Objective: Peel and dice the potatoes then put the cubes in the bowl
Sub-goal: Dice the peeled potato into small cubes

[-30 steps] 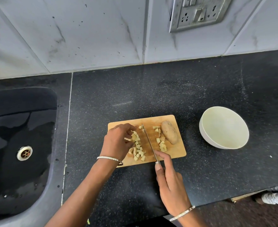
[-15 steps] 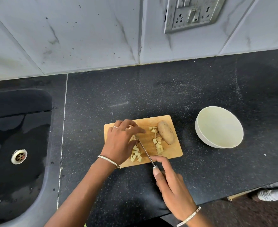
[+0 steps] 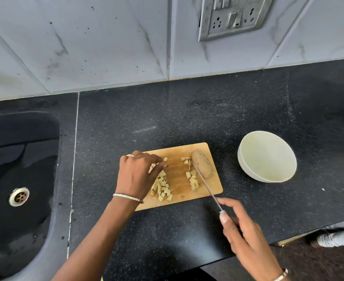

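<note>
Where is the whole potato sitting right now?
In the head view, the whole potato lies on the right end of the cutting board, just right of the knife blade and a small pile of cubes, with the bowl farther right.

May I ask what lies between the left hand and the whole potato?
Head view: bare board, a row of potato cubes, then the knife.

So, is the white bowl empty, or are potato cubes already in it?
Empty. The bowl stands upright and its inside shows bare; the cubes all lie on the cutting board.
</note>
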### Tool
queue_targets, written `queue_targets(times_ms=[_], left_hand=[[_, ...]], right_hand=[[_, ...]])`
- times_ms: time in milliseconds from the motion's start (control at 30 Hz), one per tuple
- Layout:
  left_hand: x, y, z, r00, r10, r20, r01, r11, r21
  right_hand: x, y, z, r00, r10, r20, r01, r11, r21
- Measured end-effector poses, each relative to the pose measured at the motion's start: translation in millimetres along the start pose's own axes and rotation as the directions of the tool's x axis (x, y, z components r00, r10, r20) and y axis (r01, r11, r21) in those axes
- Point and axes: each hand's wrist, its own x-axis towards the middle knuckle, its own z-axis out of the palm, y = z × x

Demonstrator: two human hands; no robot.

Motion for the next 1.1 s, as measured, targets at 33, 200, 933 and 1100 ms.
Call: queue_targets(times_ms=[33,200,933,1100], left_hand=[[-2.2,4.7,1.2,0.999,-0.011,-0.036,0.011,1.000,-0.002],[-9.4,38.7,7.8,1.000,0.017,0.020,-0.012,0.975,-0.221],[-10.1,78.3,41.3,0.963,0.094,0.253,-0.049,0.982,-0.180],[-20.0,63.1,35.5,0.983,-0.013,0.183,0.050,0.978,-0.201]], right_hand=[[-1.6,2.7,-1.5,0.999,0.026,-0.021,-0.026,0.999,0.030],[-5.5,4.3,3.1,0.993,0.094,-0.072,-0.085,0.990,0.113],[-18.2,9.8,16.9,0.981,0.155,-0.116,-0.134,0.976,0.171],[-16.7,9.8,19.2,0.984,0.139,-0.115,-0.120,0.980,0.161]])
